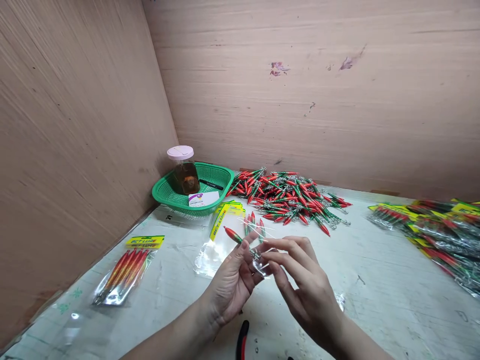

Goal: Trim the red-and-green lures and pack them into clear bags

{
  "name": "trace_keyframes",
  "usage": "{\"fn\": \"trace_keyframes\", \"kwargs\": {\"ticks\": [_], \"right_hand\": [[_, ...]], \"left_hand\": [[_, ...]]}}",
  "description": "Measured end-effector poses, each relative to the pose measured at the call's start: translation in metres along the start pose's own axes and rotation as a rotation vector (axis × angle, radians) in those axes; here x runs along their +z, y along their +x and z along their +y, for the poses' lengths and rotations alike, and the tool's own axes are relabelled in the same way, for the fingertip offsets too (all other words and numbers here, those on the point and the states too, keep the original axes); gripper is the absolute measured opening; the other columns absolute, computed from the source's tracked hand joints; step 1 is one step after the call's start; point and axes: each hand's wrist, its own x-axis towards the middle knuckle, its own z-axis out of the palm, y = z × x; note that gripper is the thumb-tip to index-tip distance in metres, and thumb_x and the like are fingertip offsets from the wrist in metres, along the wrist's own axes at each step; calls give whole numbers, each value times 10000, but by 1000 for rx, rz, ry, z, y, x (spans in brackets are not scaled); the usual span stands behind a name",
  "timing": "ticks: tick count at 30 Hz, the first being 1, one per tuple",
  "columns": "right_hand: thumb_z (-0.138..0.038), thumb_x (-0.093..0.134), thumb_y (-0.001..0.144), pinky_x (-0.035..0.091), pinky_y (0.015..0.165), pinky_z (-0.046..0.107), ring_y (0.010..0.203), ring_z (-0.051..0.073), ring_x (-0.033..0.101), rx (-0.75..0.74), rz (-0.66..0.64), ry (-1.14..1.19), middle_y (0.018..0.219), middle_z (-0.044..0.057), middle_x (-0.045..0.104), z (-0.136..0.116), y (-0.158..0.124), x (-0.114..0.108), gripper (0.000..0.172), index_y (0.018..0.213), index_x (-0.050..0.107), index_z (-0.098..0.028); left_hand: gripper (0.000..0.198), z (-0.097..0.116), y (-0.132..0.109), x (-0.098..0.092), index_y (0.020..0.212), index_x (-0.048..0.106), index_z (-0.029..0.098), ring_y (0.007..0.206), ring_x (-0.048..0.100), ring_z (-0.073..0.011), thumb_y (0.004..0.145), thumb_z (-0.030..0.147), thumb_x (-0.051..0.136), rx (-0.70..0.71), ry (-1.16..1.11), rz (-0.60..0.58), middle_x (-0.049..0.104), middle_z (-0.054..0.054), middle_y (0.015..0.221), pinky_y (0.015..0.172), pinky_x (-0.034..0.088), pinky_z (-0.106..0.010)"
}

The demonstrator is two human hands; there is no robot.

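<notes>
R hand [307, 280] nr red-grn lure [233, 234]

Yellow headers [145, 242] on the leftmost packet [125, 270] and flat bags [210, 255] read "BCT LURE".

Cool, soft light over my white, scuffed tabletop [172, 310]; white glare on clear, flat plastic bag [210, 255]; pinkish-brown wooden left wall [82, 125] stretched, darkening toward lower corner; my bare right hand [305, 280] fairly crisp.
</notes>
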Motion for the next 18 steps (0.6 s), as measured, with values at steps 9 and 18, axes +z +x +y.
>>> {"fn": "trace_keyframes", "kwargs": {"ticks": [9, 18], "right_hand": [[-164, 593, 844, 341, 718, 356, 799, 191, 519, 190, -48, 19, 778, 1, 632, 1, 6, 5, 109, 752, 564, -215], [-140, 590, 779, 461, 634, 300, 731, 179, 559, 225, -285, -58, 796, 25, 595, 71, -3, 12, 101, 849, 585, -213]], "left_hand": [[322, 2, 3, 3, 1148, 586, 124, 816, 698, -165, 931, 326, 460, 2, -69, 98, 713, -125, 981, 769, 568, -313], [320, 57, 16, 4, 1097, 612, 83, 857, 711, -169, 963, 267, 387, 223, -71, 249, 746, -96, 925, 698, 592, -241]]}}
